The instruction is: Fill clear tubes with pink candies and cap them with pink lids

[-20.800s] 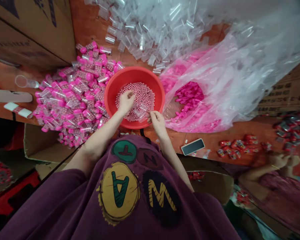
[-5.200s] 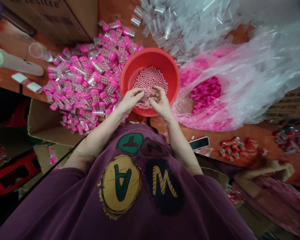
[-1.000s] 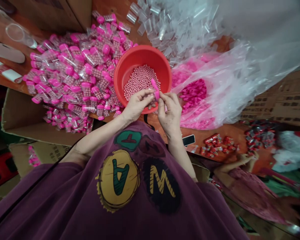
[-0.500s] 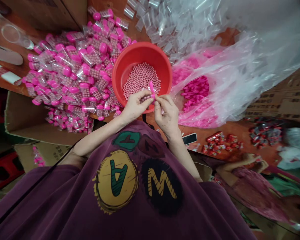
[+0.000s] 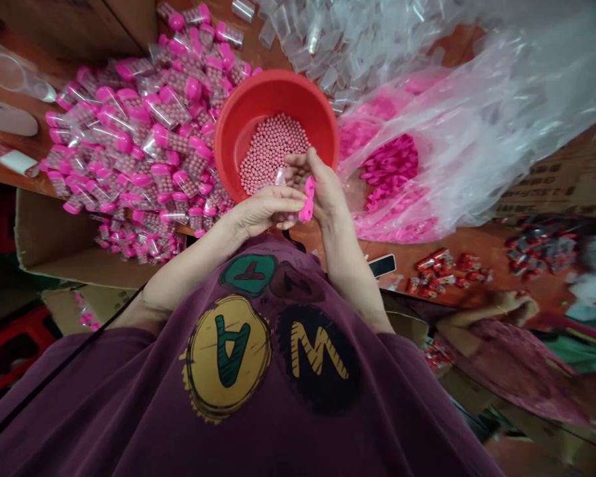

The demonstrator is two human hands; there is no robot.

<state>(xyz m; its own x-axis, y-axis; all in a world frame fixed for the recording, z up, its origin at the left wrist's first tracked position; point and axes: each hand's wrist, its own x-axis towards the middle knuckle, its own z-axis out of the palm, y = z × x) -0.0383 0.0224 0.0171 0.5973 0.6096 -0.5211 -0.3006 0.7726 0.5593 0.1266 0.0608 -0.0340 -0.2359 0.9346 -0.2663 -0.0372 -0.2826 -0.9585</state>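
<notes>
Your left hand (image 5: 263, 211) and right hand (image 5: 324, 189), closed on a clear tube (image 5: 280, 177) and pink cap (image 5: 306, 200), over a red bowl (image 5: 273, 89) (pink beads (image 5: 271, 152) inside)

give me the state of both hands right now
left hand: fingers stretched toward the right hand, cannot tell if gripping
right hand: curled, holding a pink plastic cap; a clear plastic tube sits between the hands
</notes>
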